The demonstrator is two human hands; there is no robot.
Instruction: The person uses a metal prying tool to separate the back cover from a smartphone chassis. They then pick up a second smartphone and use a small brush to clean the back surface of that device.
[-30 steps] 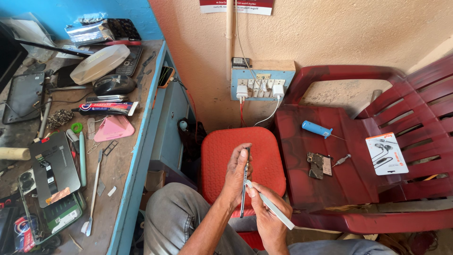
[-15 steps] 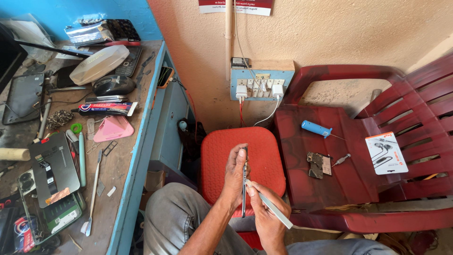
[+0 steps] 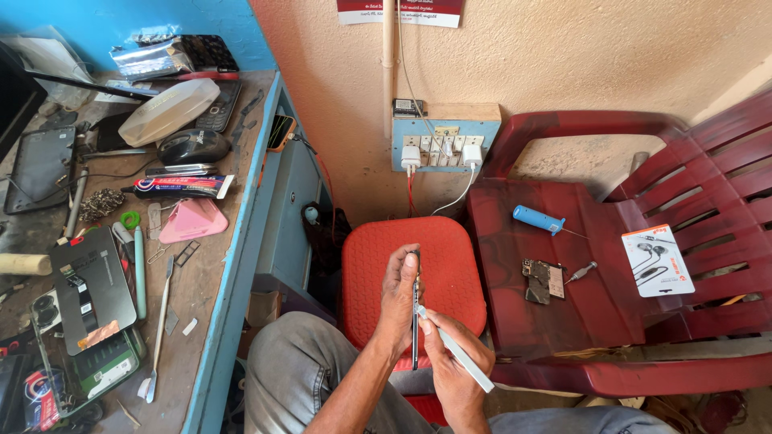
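My left hand (image 3: 400, 301) grips a thin dark phone (image 3: 415, 309) held edge-on and upright, fingers wrapped round its left side, thumb along the edge. My right hand (image 3: 452, 371) pinches a slim pale-grey pry tool (image 3: 457, 350) between thumb and fingers; the tool's upper tip meets the right edge of the phone about midway down, and its other end slants down to the right past my knuckles. Both hands are closed on what they hold and sit above my lap, in front of a red plastic stool (image 3: 378, 265).

To the right stands a dark red plastic chair (image 3: 611, 321). On its seat lie a blue-handled screwdriver (image 3: 538, 219), a small dark circuit part (image 3: 543, 280) with a short metal-handled driver (image 3: 581, 272) just beside it, and a white earphone package (image 3: 658, 259) near the backrest. These are well apart from my hands.

On the wall behind the stool is a blue switchboard (image 3: 441, 143) with white chargers plugged in.

To the left runs a blue-edged counter (image 3: 233, 265). It carries a pink triangular pick (image 3: 193, 221), a glue tube (image 3: 181, 186), a black mouse (image 3: 193, 146), a dark phone back panel (image 3: 90, 288), and a long metal spatula (image 3: 158, 329).
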